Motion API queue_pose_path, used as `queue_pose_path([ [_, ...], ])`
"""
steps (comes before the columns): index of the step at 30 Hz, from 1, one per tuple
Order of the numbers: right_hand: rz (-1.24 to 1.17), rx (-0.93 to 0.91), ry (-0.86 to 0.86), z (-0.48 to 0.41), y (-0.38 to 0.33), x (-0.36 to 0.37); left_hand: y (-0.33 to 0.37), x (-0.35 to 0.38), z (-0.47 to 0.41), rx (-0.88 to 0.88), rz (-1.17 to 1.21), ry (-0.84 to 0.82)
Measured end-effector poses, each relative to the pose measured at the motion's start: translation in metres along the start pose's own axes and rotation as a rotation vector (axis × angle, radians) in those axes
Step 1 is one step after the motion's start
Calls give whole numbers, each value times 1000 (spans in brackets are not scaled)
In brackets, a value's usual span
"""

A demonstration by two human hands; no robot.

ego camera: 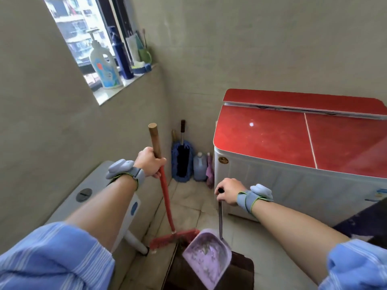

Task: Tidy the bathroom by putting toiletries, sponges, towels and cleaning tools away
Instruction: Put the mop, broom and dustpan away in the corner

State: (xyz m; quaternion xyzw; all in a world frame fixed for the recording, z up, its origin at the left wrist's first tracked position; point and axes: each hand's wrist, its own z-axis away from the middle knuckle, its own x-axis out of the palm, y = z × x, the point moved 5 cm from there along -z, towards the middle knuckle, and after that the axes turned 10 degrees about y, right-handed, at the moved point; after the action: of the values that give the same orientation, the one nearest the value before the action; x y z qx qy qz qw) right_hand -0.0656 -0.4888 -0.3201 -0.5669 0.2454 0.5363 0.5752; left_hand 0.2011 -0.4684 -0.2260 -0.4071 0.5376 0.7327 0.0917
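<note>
L hand (149, 162) wraps red broom w/ wooden top grip (165, 191); R hand (227, 191) curls round dark stem of lilac plastic dustpan (207, 256), both low, near centre. Prob. stow: carry upright to far corner beside blue mop (176, 170); keep pan level.

Your left hand (149, 163) was well to the left of the washing machine (293, 143), with fingers and thumb curled round the broom handle (165, 191) where the wood meets the red part. Its bare forearm reached forward from a rolled blue striped sleeve (52, 258), with a grey strap (125, 170) round the wrist. Your right hand (227, 191) sat just in front of the washing machine's near left corner and lower than the left hand, knuckles up, closed over the top of the dustpan handle (220, 220), its forearm bare and strapped at the wrist too.
</note>
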Motion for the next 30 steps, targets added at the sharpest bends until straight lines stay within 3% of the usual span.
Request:
queue_pose_path([
  [5,70,-71,0,-57,-29,4,-35,-14,-41,-109,68,86],
  [21,230,-74,76,-234,-90,-6,-66,-32,-184,-158,171,212],
  [30,318,-229,-71,-403,-87,16,-81,24,-306,-261,83,178],
])
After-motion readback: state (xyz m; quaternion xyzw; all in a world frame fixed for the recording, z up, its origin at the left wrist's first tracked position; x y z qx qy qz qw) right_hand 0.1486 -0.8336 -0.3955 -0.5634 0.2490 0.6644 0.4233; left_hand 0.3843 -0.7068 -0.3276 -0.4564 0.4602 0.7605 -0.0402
